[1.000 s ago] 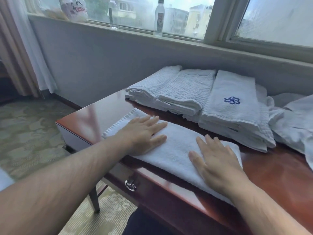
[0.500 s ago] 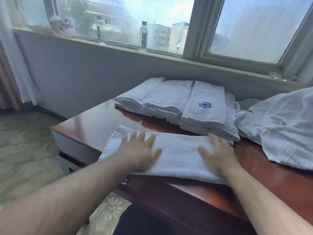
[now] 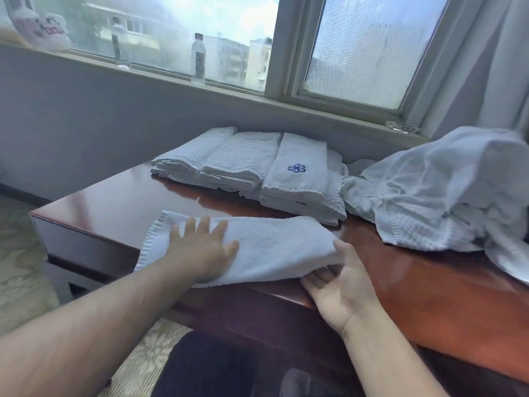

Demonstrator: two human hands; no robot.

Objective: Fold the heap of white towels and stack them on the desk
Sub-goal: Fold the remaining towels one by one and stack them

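The left hand (image 3: 200,247) lies flat with straight fingers, pressing down the left part of a long white terry towel (image 3: 272,247). The towel is folded into a narrow band and lies along the near edge of the glossy reddish-brown wooden tabletop (image 3: 114,202). The right hand (image 3: 340,282) grasps the band's right end, fingers tucked under the cloth and thumb at its upper edge, so that the end is slightly raised. The step in hand looks like a crosswise fold of this towel, right end over toward the left.

At the back of the tabletop, close to the wall, sits a low stack of folded white waffle-weave towels (image 3: 229,167), laid in neighbouring piles. The top towel of the right-hand pile bears a blue flower emblem (image 3: 296,168). A good share of the work therefore seems done. Touching the stack on its right is a rumpled heap of unfolded white towels (image 3: 435,190); how many it holds cannot be told. These are left to fold, and the band in hand has yet to join the stack.

A grey wall (image 3: 86,110) runs below a wide window (image 3: 366,47). Its sill (image 3: 243,96) carries two clear plastic bottles (image 3: 198,63) and, far left, a white plastic bag (image 3: 40,30). A grey curtain (image 3: 503,67) hangs at the right. A pale patterned carpet (image 3: 17,253) covers the floor.
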